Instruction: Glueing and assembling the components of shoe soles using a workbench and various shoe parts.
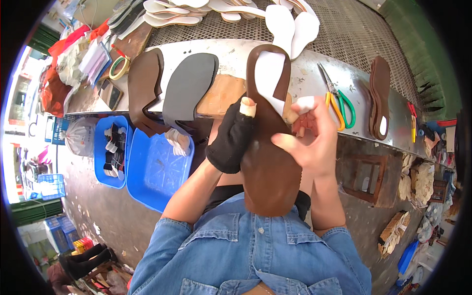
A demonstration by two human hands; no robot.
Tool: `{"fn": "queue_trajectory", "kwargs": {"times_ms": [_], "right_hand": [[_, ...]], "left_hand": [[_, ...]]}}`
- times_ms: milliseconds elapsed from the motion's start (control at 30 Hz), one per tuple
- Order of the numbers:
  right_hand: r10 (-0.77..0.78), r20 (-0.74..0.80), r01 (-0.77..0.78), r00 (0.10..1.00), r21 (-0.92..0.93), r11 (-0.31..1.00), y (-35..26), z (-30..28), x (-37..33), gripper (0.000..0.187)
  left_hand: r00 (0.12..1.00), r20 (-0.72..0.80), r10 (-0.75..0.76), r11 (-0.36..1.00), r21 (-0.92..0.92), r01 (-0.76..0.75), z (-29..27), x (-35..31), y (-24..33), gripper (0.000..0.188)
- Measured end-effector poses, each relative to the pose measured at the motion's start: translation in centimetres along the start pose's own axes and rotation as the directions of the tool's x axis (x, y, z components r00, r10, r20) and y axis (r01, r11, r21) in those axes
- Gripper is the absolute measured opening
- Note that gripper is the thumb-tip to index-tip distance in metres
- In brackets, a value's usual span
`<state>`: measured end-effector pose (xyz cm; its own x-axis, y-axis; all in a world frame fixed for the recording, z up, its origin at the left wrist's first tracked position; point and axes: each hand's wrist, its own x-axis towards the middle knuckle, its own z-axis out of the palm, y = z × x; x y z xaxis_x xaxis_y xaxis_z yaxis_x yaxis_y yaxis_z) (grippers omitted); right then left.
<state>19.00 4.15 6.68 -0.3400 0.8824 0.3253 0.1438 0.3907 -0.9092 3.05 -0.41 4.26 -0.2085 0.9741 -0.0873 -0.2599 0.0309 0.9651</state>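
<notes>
A long brown leather piece point(273, 162) stretches from the bench edge down to my chest, its lower end folded or rounded. At its upper end lies a white insole-shaped piece point(269, 73), framed by a brown border. My left hand point(232, 132), in a black fingerless glove with tape on the thumb, grips the leather's left side, thumb on top and other fingers hidden. Over the right edge hovers my right hand point(314, 135), thumb apart from the curled fingers and close to the leather. White tape wraps one finger. Nothing shows between its fingers.
On the metal bench point(314, 81) lie brown cut pieces point(145, 86), grey sole-shaped pieces point(189, 88), scissors point(337, 98) with yellow and green handles, and a brown stack point(379, 98). White insoles point(285, 29) sit behind. Blue bins point(160, 167) stand below left.
</notes>
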Motion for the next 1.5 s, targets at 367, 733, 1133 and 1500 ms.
{"fn": "queue_trajectory", "kwargs": {"times_ms": [367, 733, 1133, 1500], "right_hand": [[0.362, 0.034, -0.328, 0.931, 0.510, 0.795, 3.3, -0.6, 0.4, 0.012], [0.340, 0.362, -0.459, 0.868, 0.322, 0.828, 4.0, 0.2, -0.6, 0.017], [0.282, 0.302, -0.380, 0.910, 0.344, 0.859, 3.2, -0.2, 0.7, 0.023], [0.181, 0.153, -0.216, 0.972, 0.263, 0.940, 2.9, 0.7, 1.9, 0.033]], "left_hand": [[0.958, 0.264, -0.115, 0.931, 0.365, 0.012, -0.8, 1.1, 3.0, 0.040], [0.999, 0.026, 0.024, 0.996, 0.086, -0.026, -0.6, 3.2, 0.6, 0.044], [0.982, 0.178, 0.062, 0.908, 0.398, -0.130, -2.6, 1.9, 0.3, 0.031], [0.984, 0.171, 0.057, 0.928, 0.355, -0.116, -1.8, 1.5, -0.2, 0.025]]}}
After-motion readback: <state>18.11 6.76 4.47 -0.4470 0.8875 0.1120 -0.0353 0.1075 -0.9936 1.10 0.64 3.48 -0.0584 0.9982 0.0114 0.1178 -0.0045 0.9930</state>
